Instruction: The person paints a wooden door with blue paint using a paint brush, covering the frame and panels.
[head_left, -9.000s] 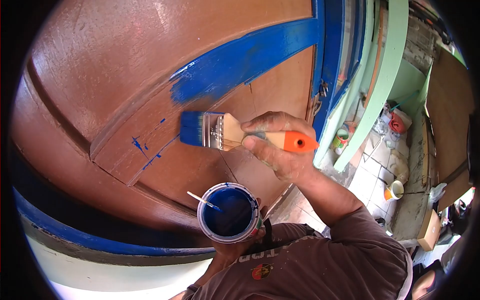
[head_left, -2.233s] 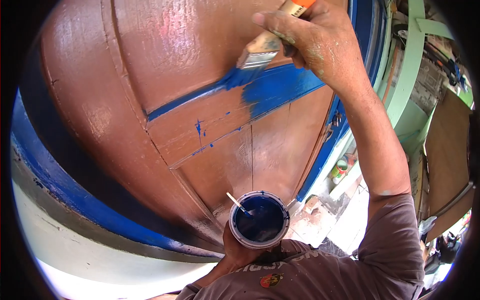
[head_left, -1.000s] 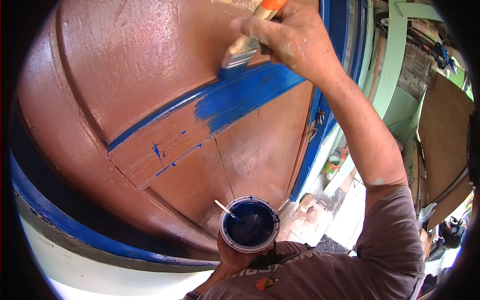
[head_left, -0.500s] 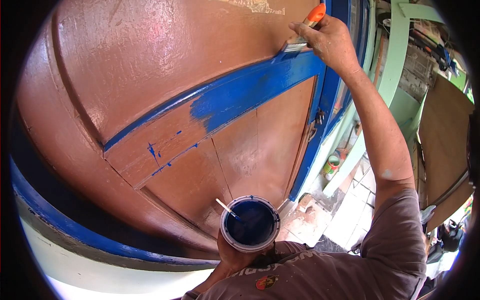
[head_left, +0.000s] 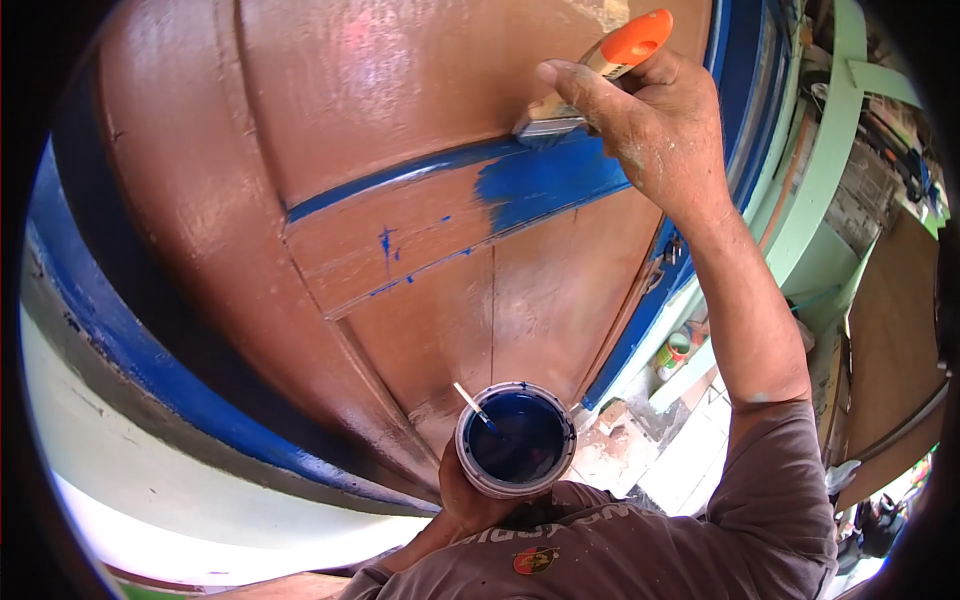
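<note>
My right hand (head_left: 668, 135) grips a flat paintbrush (head_left: 600, 78) with an orange-tipped handle. The bristles touch the upper edge of a blue-painted band (head_left: 550, 180) on a brown wooden door (head_left: 350, 110). Toward the left the band is still brown, with a few blue streaks and drips. Low in the view, my left hand (head_left: 468, 492) holds a round tub of dark blue paint (head_left: 516, 440) from beneath and the side; its fingers are mostly hidden by the tub. A thin stick (head_left: 474, 406) leans in the paint against the rim.
A blue frame (head_left: 630, 345) runs along the door's right side, with a latch on it. Beyond stand a pale green post (head_left: 825, 170), a small can (head_left: 672, 352) and a brown board (head_left: 890, 350). A curved blue edge (head_left: 170, 385) borders the left.
My right hand and the brush have moved left along the band's upper edge. The view has shifted, so the door appears farther right. My left hand still holds the tub.
</note>
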